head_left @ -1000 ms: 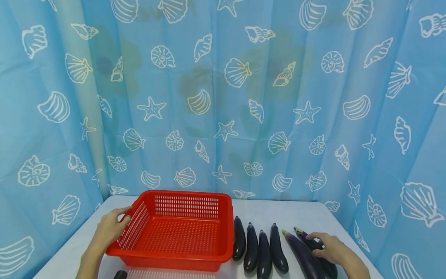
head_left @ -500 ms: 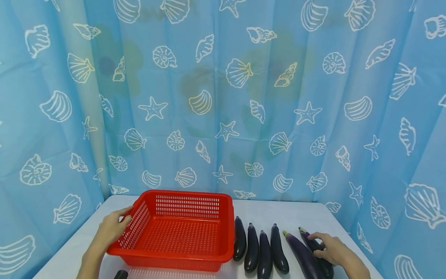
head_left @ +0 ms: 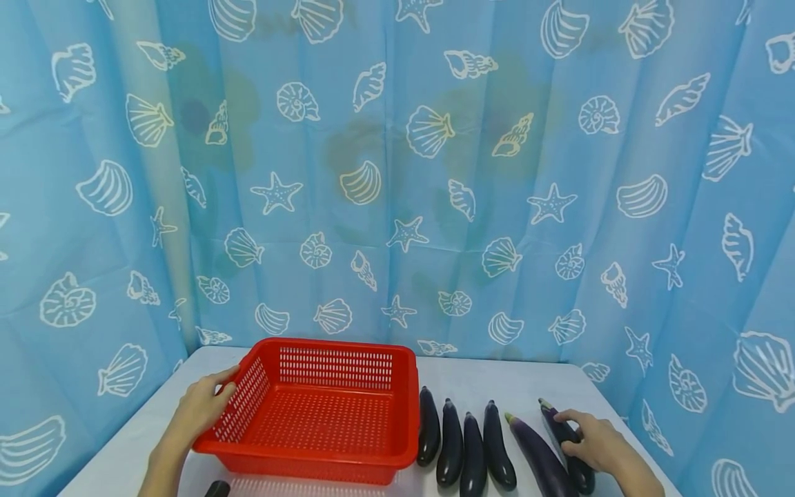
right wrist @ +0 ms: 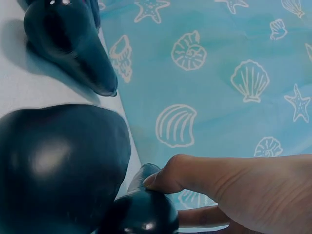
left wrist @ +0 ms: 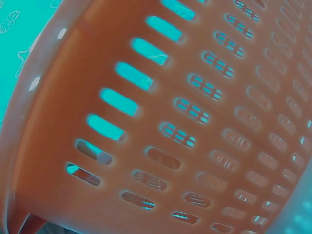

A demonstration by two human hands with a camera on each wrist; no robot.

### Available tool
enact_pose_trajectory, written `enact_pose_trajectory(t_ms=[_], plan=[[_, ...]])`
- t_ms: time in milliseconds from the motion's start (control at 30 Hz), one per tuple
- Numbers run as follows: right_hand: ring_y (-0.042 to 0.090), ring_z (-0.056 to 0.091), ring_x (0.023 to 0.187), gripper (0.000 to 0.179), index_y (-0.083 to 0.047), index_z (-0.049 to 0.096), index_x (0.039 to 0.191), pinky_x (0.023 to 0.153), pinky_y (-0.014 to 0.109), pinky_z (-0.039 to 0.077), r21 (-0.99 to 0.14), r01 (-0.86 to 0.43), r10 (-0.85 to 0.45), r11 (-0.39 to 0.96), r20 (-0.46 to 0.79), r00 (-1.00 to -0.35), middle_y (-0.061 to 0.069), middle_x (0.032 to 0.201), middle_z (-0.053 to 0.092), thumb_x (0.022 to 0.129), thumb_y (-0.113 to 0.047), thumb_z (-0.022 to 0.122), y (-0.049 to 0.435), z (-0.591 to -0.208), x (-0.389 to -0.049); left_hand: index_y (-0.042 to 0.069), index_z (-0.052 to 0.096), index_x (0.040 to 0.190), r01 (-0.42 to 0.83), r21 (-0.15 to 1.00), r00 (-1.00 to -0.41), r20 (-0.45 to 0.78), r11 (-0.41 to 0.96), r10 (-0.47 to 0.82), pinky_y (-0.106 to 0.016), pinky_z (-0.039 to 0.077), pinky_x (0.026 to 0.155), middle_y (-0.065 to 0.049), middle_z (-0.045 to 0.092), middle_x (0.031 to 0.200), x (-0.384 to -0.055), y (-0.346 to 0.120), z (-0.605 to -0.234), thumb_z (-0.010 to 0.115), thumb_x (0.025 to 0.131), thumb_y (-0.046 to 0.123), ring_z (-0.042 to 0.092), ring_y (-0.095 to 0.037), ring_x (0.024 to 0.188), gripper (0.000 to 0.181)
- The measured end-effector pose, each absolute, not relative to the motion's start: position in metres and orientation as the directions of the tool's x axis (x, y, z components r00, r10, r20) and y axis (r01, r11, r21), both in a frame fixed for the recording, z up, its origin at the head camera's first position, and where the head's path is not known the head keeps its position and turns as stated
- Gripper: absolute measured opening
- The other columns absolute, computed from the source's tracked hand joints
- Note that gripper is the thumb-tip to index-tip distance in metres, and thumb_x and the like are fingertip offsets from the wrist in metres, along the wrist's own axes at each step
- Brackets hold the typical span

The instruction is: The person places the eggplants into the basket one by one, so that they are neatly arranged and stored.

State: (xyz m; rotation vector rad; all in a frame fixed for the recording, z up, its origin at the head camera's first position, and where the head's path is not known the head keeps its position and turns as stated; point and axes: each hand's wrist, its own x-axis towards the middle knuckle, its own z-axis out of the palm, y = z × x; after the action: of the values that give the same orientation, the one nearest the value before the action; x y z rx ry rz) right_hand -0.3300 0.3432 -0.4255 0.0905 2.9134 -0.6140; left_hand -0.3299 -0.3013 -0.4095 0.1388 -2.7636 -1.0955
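Note:
A red plastic basket (head_left: 298,455) with slotted walls stands on the white table, nothing inside it. My left hand (head_left: 200,408) grips its left rim; the left wrist view looks close at the slotted wall (left wrist: 122,102). To the right, my right hand (head_left: 597,445) holds the rightmost eggplant (head_left: 564,433) from above. In the right wrist view, the thumb (right wrist: 170,178) presses on this eggplant (right wrist: 144,212) and the other fingers reach around its far side. A larger eggplant (head_left: 539,452) lies just left of it.
Several dark eggplants (head_left: 493,442) lie side by side between the basket and the larger one. A dark rounded end (head_left: 217,489) shows at the bottom edge below the basket. A blue shell-patterned curtain (head_left: 397,207) surrounds the table (head_left: 497,369) at the back and sides.
The held eggplant has shifted right at its far end, opening a gap beside the larger eggplant. My left hand and the basket keep their places; the head view has turned slightly.

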Motion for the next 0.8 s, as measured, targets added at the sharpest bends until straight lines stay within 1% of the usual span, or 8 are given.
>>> enact_pose_trajectory(t_ms=[167,300,400,533,633,733,800], plan=[[0.022,0.060,0.078,0.049,-0.005,0.057,0.130,0.069,0.044,0.057,-0.399,0.081,0.027,0.914,-0.137,-0.990,0.015,0.097,0.067,0.085,-0.020,0.070,0.343,-0.417,-0.327,0.001,0.037,0.148,-0.017,0.684,-0.982,0.126,0.729,-0.142,-0.040,0.062,0.066,-0.035,0.047,0.140,-0.330,-0.300,-0.409,0.051,0.098,0.018,0.067,-0.041,0.101,0.055],[0.022,0.061,0.077,0.050,-0.004,0.056,0.130,0.070,0.046,0.057,-0.406,0.057,0.022,0.912,-0.091,-0.996,0.014,0.095,0.067,0.085,-0.021,0.069,0.340,-0.408,-0.322,0.000,0.038,0.148,-0.012,0.680,-0.981,0.132,0.733,-0.140,-0.040,0.062,0.067,-0.035,0.047,0.139,-0.330,-0.300,-0.408,0.051,0.098,0.018,0.066,-0.043,0.103,0.055],[0.024,0.063,0.078,0.051,-0.004,0.056,0.130,0.071,0.048,0.057,-0.411,0.046,0.021,0.911,-0.065,-0.998,0.016,0.096,0.068,0.085,-0.023,0.070,0.336,-0.402,-0.319,0.000,0.038,0.148,-0.012,0.676,-0.981,0.134,0.737,-0.139,-0.041,0.062,0.068,-0.036,0.047,0.140,-0.330,-0.300,-0.408,0.050,0.098,0.018,0.066,-0.043,0.103,0.054],[0.026,0.066,0.080,0.052,-0.004,0.055,0.131,0.074,0.050,0.058,-0.431,0.044,0.023,0.901,-0.054,-0.998,0.021,0.100,0.067,0.086,-0.024,0.070,0.329,-0.396,-0.316,0.000,0.039,0.147,-0.014,0.674,-0.981,0.133,0.738,-0.140,-0.040,0.063,0.067,-0.036,0.047,0.140,-0.329,-0.300,-0.407,0.051,0.098,0.018,0.067,-0.040,0.101,0.054],[0.028,0.067,0.082,0.053,-0.004,0.054,0.132,0.074,0.051,0.059,-0.448,0.039,0.019,0.893,-0.048,-0.999,0.025,0.103,0.067,0.087,-0.026,0.070,0.325,-0.393,-0.315,0.000,0.040,0.147,-0.017,0.672,-0.981,0.133,0.741,-0.144,-0.039,0.063,0.066,-0.036,0.047,0.139,-0.329,-0.300,-0.407,0.052,0.098,0.018,0.069,-0.036,0.095,0.054],[0.029,0.067,0.083,0.055,-0.004,0.054,0.133,0.074,0.051,0.059,-0.459,0.036,0.017,0.888,-0.045,-0.999,0.025,0.103,0.066,0.087,-0.027,0.070,0.322,-0.391,-0.314,0.000,0.040,0.146,-0.021,0.668,-0.981,0.131,0.744,-0.146,-0.038,0.062,0.065,-0.036,0.047,0.139,-0.329,-0.300,-0.407,0.052,0.098,0.018,0.070,-0.030,0.091,0.053],[0.028,0.067,0.083,0.055,-0.004,0.054,0.134,0.074,0.050,0.059,-0.463,0.034,0.018,0.886,-0.038,-0.999,0.024,0.104,0.067,0.087,-0.026,0.070,0.318,-0.389,-0.314,0.000,0.040,0.146,-0.021,0.667,-0.980,0.133,0.745,-0.146,-0.037,0.062,0.065,-0.036,0.047,0.139,-0.329,-0.300,-0.407,0.052,0.098,0.018,0.070,-0.030,0.090,0.053]])
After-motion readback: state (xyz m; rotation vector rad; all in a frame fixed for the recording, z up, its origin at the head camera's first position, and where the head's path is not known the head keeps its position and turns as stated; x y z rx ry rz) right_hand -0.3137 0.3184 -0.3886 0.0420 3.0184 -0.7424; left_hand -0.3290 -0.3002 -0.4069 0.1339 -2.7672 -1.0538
